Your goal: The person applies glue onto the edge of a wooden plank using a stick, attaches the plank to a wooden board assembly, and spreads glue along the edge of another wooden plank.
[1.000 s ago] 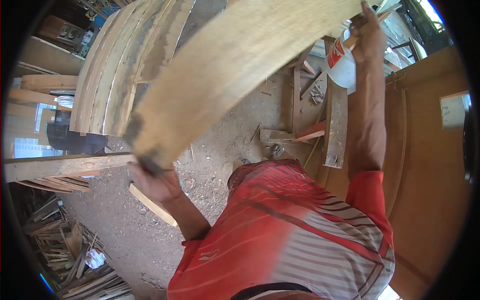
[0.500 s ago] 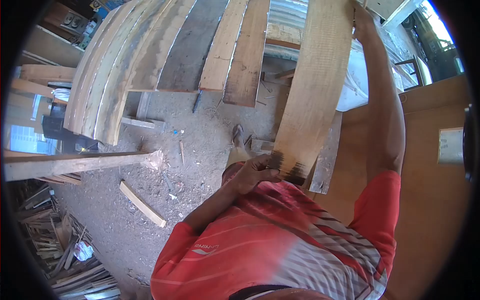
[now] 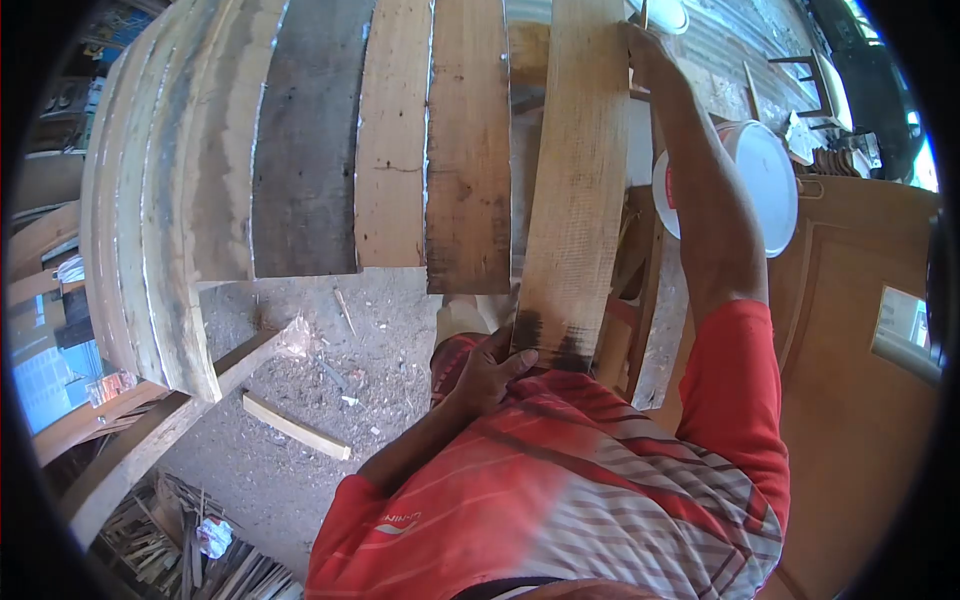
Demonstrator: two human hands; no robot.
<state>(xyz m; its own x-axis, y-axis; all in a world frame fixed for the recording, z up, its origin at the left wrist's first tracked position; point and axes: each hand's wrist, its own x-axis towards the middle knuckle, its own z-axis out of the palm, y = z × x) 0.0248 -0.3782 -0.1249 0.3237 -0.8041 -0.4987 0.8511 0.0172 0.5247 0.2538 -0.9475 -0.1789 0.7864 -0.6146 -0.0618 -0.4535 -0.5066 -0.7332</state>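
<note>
Off right edge of board row [image 3: 305, 150], loose board [image 3: 575, 190] was held apart, unjoined. Row's boards already lay side by side, white seams [image 3: 428, 130] between. Left hand [image 3: 490, 378] pinched near end; right hand [image 3: 648, 55] at right edge, fingers unclear, could not tell.

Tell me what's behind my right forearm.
A white bucket shows on both sides of your right forearm, with red on its left part. The forearm covers its middle, so that part can't be seen.
</note>
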